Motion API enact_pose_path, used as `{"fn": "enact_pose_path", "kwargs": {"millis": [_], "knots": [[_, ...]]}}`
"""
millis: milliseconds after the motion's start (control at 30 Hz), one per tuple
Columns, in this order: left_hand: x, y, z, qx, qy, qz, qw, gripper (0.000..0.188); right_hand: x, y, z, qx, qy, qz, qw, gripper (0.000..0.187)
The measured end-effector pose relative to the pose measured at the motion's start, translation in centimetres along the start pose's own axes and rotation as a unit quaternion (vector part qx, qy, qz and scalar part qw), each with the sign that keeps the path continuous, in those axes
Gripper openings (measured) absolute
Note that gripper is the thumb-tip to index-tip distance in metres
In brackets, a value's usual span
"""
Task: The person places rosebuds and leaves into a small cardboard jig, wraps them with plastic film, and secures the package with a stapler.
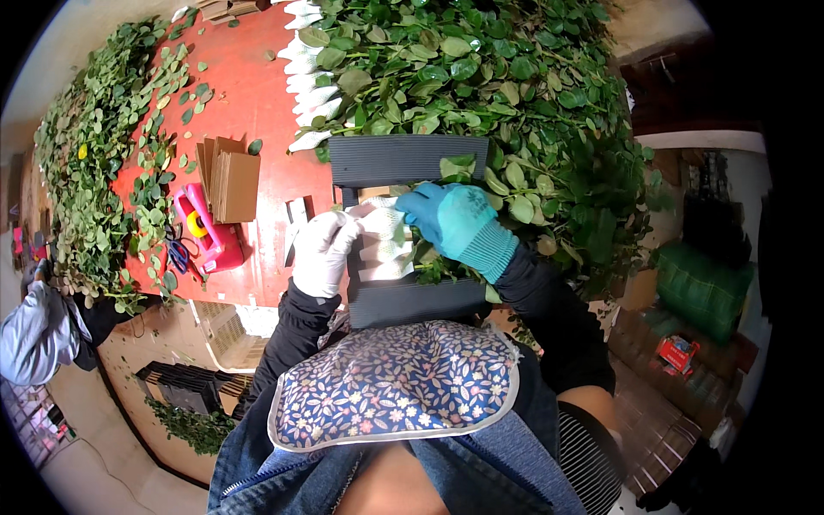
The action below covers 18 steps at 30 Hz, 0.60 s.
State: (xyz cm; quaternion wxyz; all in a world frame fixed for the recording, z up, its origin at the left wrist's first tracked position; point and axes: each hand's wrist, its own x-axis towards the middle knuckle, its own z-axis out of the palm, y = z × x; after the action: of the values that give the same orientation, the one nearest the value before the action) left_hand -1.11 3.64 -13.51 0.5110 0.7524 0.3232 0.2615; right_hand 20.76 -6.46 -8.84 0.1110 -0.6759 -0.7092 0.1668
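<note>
In a black ribbed holder (410, 160) at the table's front edge lies a row of white cone-shaped wraps (384, 249), their stem ends toward the right among rose leaves. My left hand (324, 249), in a white glove, is at the left side of this row with thumb and fingers pinched together at a wrap's edge. From the right, my right hand (446, 216) in a blue-green glove reaches over the upper end of the row, its bent fingers closed on a white wrap. What lies under its fingertips is hidden.
Leafy stems (481, 69) with white-wrapped heads (311, 77) pile up beyond the holder; more foliage (94, 154) covers the left side. On the red table (249, 86) stand folded cardboard pieces (232, 182), a pink tape dispenser (215, 245) and scissors (180, 251). A person (39, 330) is at far left.
</note>
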Motion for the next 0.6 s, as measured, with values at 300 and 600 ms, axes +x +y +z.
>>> {"fn": "enact_pose_path", "kwargs": {"millis": [300,600], "knots": [[-4.0,-6.1,-5.6,-0.278,0.127,-0.160,0.938,0.019,1.2,0.3,1.6,-0.037,-0.037,0.030,0.998,0.035],[-0.7,-4.3,1.0,-0.410,0.032,-0.259,0.874,0.024,2.4,-0.9,2.8,-0.172,-0.124,0.071,0.975,0.037]]}}
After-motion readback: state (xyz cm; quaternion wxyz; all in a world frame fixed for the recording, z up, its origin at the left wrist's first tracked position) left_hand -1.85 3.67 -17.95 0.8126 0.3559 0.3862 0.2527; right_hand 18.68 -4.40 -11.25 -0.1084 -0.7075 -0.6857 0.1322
